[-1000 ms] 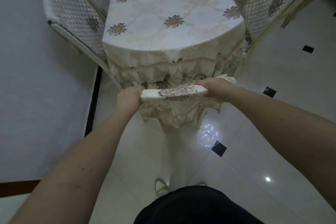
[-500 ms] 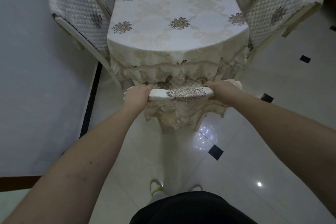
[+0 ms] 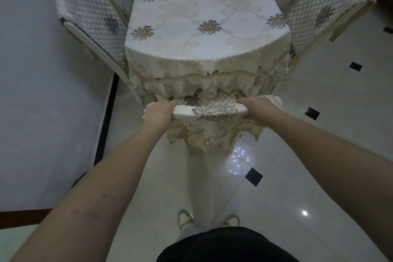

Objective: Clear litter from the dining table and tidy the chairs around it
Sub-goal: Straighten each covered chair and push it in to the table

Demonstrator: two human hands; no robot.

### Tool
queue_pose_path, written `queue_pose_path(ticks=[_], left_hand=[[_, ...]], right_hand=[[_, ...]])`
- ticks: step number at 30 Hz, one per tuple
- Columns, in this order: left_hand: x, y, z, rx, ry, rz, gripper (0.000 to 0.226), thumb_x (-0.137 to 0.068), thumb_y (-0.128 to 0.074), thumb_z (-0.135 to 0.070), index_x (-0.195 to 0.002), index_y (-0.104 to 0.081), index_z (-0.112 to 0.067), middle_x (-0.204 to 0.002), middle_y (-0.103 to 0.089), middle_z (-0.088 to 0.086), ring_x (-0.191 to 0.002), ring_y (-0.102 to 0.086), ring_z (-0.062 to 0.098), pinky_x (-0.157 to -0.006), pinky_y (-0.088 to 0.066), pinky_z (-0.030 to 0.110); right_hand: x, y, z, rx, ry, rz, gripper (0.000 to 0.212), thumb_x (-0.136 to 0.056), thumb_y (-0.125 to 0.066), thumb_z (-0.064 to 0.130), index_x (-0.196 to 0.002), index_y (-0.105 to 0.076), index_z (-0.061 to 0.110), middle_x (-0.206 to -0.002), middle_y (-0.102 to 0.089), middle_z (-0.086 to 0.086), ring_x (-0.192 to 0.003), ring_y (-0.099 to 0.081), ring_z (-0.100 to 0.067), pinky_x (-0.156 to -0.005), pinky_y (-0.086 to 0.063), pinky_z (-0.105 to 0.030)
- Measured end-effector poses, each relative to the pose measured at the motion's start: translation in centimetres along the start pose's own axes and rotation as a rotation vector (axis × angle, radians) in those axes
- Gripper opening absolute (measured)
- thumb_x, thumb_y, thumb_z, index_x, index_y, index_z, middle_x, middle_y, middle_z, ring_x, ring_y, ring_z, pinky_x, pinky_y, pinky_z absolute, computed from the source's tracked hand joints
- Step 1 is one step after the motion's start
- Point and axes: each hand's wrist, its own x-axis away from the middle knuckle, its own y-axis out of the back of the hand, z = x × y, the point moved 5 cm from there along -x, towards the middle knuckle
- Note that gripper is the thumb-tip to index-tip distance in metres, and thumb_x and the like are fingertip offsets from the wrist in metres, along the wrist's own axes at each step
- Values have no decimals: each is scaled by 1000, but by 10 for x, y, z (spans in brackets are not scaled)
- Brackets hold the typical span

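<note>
A dining table [image 3: 204, 17] under a cream floral cloth runs away from me. At its near end stands a chair [image 3: 209, 110] with a cream embroidered, lace-edged cover, tucked close under the hanging cloth. My left hand [image 3: 158, 112] grips the left end of the chair's top rail. My right hand [image 3: 258, 108] grips the right end. The chair's seat is hidden under the tablecloth fringe.
Quilted-cover chairs stand against the table's sides, two on the left [image 3: 91, 19] and two on the right [image 3: 323, 8]. A grey wall [image 3: 42, 91] with a dark skirting strip lies close on the left. Glossy white floor tiles [image 3: 319, 134] with black insets spread right and behind.
Both hands stay on the chair's top rail. The chair back now sits a little closer to the table's end, with its top nearer the hanging fringe.
</note>
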Motion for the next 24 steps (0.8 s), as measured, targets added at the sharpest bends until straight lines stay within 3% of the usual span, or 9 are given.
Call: queue_pose_path(ticks=[8, 16, 24], left_hand=[[0, -4, -2, 13, 35, 9, 27, -79, -58, -4, -104, -56, -15, -91, -62, 7, -86, -61, 30, -67, -50, 42], [0, -10, 0, 40, 55, -2, 30, -75, -60, 0, -101, -55, -12, -90, -63, 10, -84, -61, 32, -69, -51, 45], [11, -12, -4, 42, 55, 24, 26, -76, -59, -1, -99, -57, -13, -90, -62, 9, -86, -60, 31, -71, -49, 43]], right_hand=[[-1, -1, -3, -19, -11, -19, 42, -79, -74, 22, -117, -57, 23, -107, -61, -4, -99, -56, -28, -77, -34, -35], [3, -2, 1, 14, -46, -25, 44, -80, -73, 22, -120, -55, 24, -107, -62, -5, -97, -58, -27, -78, -41, -36], [13, -10, 6, 94, -52, -27, 44, -80, -73, 24, -118, -52, 23, -108, -62, -4, -98, -57, -27, -75, -37, -34]])
